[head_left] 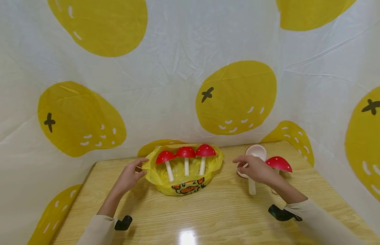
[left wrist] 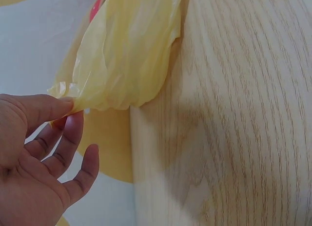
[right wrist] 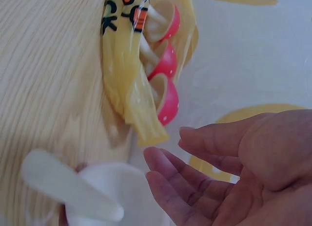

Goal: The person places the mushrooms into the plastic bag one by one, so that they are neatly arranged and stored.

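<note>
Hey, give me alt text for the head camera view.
A person's left hand pinches the edge of a yellow bag holding three red-capped model mushrooms on a wooden table. The right hand, empty, hovers by more mushrooms to the bag's right.

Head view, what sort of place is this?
Probably a screened-off indoor tabletop workspace: a wood-grain table, a white sheet with big yellow fruit-like prints behind and beside it, and three red-capped mushrooms in a yellow bag. What lies beyond the sheet is hidden.
</note>
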Action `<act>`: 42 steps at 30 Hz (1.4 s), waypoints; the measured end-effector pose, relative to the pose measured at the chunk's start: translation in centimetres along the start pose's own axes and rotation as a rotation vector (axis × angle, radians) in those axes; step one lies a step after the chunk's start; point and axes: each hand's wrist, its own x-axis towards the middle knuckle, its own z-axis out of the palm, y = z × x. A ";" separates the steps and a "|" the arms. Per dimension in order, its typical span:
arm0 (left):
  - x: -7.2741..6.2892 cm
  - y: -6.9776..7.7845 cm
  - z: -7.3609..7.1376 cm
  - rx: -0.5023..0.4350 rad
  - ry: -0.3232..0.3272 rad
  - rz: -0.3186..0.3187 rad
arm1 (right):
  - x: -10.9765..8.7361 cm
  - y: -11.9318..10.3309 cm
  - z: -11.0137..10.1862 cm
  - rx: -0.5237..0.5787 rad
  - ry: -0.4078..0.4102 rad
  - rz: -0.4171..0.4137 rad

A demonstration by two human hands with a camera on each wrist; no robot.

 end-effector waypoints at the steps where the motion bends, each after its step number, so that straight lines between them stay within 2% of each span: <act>1: 0.0 0.0 0.0 -0.001 0.002 0.000 | -0.2 0.3 -0.2 0.006 -0.003 0.003; 9: -0.1 -0.2 0.0 -0.007 -0.005 -0.001 | -1.7 1.9 -1.1 0.063 -0.061 0.068; 23: -0.2 -0.2 0.3 -0.017 -0.005 0.007 | -3.2 3.0 -1.3 -0.085 -0.125 0.143; 30: -0.1 -0.3 0.2 -0.009 0.004 0.020 | -3.0 3.7 -0.9 -0.030 -0.156 0.184; 35: 0.1 -0.3 0.2 0.001 0.010 0.027 | -2.8 4.2 -0.7 0.019 -0.156 0.170; 42: 0.2 -0.2 0.2 0.002 0.005 0.008 | -2.5 4.5 -0.5 0.080 -0.167 0.193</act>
